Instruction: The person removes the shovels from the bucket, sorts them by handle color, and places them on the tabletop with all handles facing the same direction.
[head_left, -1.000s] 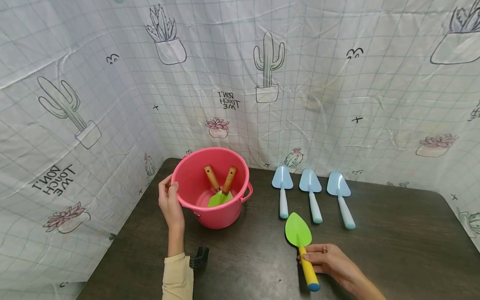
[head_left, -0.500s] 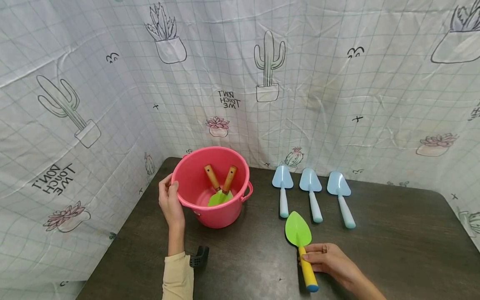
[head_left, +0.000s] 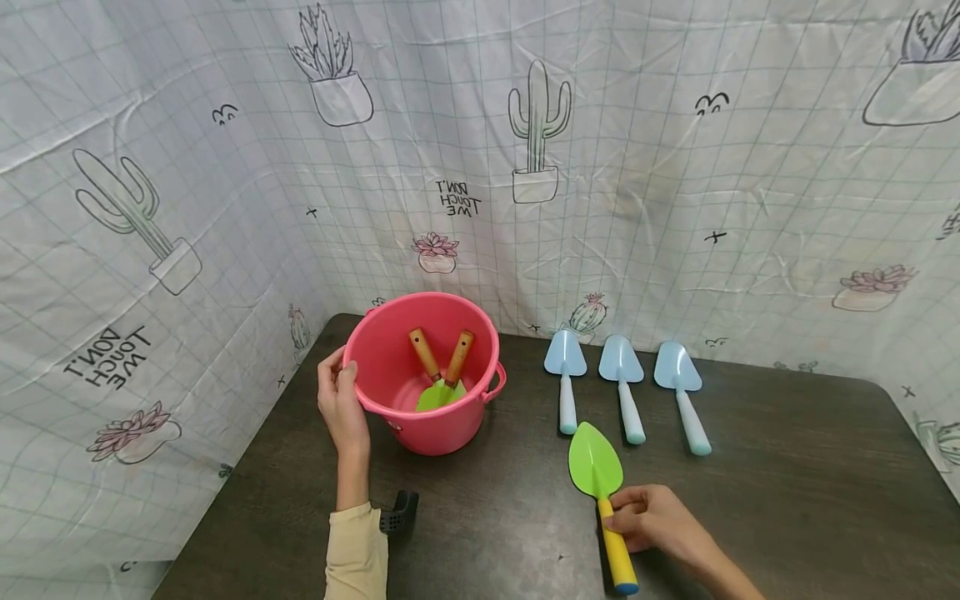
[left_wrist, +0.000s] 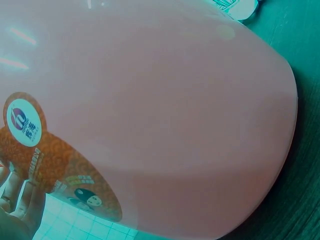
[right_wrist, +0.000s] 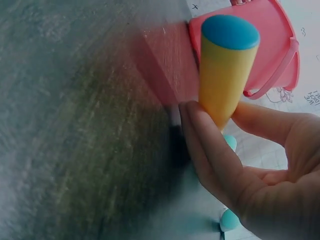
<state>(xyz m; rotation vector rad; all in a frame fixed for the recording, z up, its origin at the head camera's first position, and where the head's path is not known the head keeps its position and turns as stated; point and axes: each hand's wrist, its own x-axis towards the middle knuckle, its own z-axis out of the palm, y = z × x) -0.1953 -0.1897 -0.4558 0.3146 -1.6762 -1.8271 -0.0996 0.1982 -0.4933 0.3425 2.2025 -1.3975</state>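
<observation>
My left hand (head_left: 345, 408) grips the left rim of a pink bucket (head_left: 438, 433), thumb over the edge. In the left wrist view the bucket wall (left_wrist: 190, 115) fills most of the picture, with the fingers (left_wrist: 32, 205) at the lower left. Inside the bucket lie two trowels with wooden handles (head_left: 424, 354); green blade shows below them. My right hand (head_left: 660, 525) pinches the yellow handle of a green trowel (head_left: 596, 462), its blade pointing away from me. The right wrist view shows the handle's blue end (right_wrist: 230, 32) between thumb and fingers.
Three light blue trowels (head_left: 621, 362) lie in a row at the back of the dark table (head_left: 810, 467), right of the bucket. A patterned curtain (head_left: 637, 167) rises behind and on the left. A black strap piece (head_left: 401, 512) sits at the left wrist.
My right fingers have shifted a little on the yellow handle, and its blue end has moved slightly towards me. The left hand and bucket stay where they were.
</observation>
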